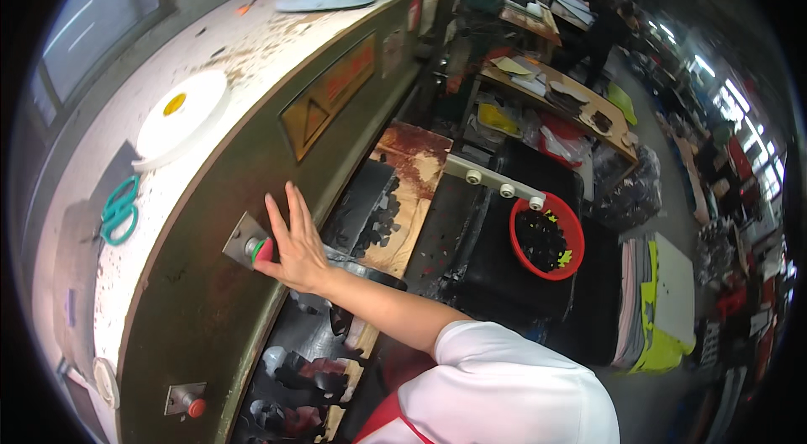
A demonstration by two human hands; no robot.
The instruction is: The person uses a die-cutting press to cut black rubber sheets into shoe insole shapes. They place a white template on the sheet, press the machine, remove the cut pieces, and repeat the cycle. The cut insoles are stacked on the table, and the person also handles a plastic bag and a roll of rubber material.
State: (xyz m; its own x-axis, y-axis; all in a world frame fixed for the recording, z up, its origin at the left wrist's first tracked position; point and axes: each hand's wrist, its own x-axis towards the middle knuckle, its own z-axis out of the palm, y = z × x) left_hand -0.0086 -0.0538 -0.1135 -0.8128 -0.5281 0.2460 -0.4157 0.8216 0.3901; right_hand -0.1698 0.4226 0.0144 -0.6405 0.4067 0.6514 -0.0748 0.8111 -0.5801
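A: Position of the push button?
B: The red-capped, green-collared push button [264,250] sits on a metal plate on the side of the dark green machine [210,309].

A: Hand pose?
B: Right hand [299,256] over the button, back toward the viewer. Fingers extended and spread, pointing up; thumb low, appearing to touch the cap. Nothing grasped. Forearm runs down-right to a white sleeve [513,377].

A: Left hand?
B: Out of frame; cannot tell its state.

A: Nearby?
B: Black cut pieces [380,224] lie on a worn board [412,154], just beyond the forearm.

A: Containers?
B: Red bowl [577,234], well apart to the right, upright; holds many small black pieces [538,238] and a few yellow-green ones [564,259].
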